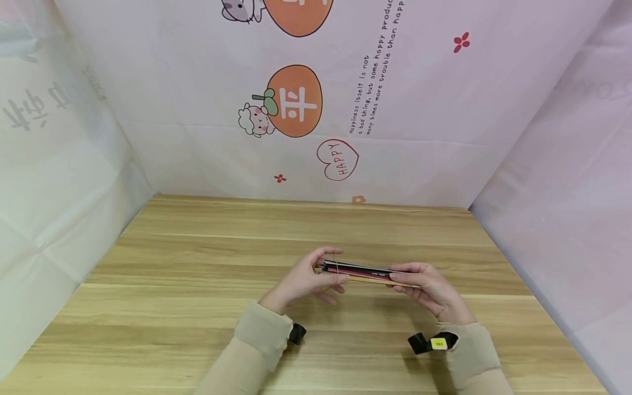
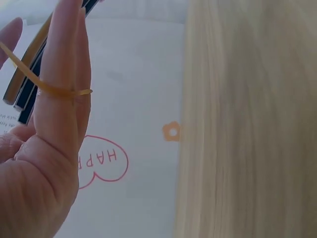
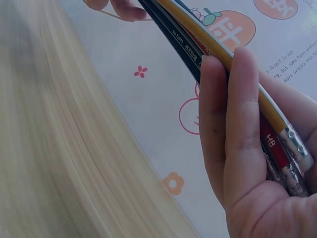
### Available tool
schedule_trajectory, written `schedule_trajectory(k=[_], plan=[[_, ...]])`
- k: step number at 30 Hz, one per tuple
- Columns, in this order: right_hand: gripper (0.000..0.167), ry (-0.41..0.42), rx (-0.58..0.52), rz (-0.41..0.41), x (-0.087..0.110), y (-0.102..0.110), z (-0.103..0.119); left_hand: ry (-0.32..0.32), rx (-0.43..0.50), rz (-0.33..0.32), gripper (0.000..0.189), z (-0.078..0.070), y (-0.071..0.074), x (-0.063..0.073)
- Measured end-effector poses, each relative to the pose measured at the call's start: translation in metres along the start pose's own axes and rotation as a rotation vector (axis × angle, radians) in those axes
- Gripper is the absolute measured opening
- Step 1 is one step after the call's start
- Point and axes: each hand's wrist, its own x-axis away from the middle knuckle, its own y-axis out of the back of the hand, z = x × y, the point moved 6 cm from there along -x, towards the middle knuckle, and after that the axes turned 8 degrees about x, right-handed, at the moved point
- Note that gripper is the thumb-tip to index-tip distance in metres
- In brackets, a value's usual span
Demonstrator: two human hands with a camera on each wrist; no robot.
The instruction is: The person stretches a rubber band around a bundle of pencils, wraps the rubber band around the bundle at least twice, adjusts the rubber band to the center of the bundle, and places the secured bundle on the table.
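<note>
My right hand (image 1: pixel 434 288) grips a bundle of pencils (image 1: pixel 362 271) near their metal-capped eraser ends. In the right wrist view a yellow pencil (image 3: pixel 272 111), a red pencil (image 3: pixel 275 148) marked HB and dark ones lie together between fingers and palm. My left hand (image 1: pixel 301 282) is at the other end, its fingers and thumb spread about the pencil ends. A thin tan rubber band (image 2: pixel 54 89) is stretched across its fingers, and the pencil ends lie within the loop in the left wrist view. The bundle is held above the table, nearly level.
A wood-grain table (image 1: pixel 197 312) spreads under both hands. White printed sheeting (image 1: pixel 415 99) rises at its back edge, with plain-looking sheets at left and right. Black straps (image 1: pixel 419 343) with small devices sit at both wrists.
</note>
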Motion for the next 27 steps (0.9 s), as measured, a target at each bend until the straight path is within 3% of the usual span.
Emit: schedule_trajectory(k=[16,27], plan=[[0.028,0.021,0.007,0.025,-0.002,-0.007,0.002,-0.034,0.013,-0.026,0.056,0.005,-0.005,-0.005],[0.029,0.06,-0.01,0.113,-0.001,-0.011,0.003,-0.058,0.008,-0.025,0.05,0.006,-0.005,-0.006]])
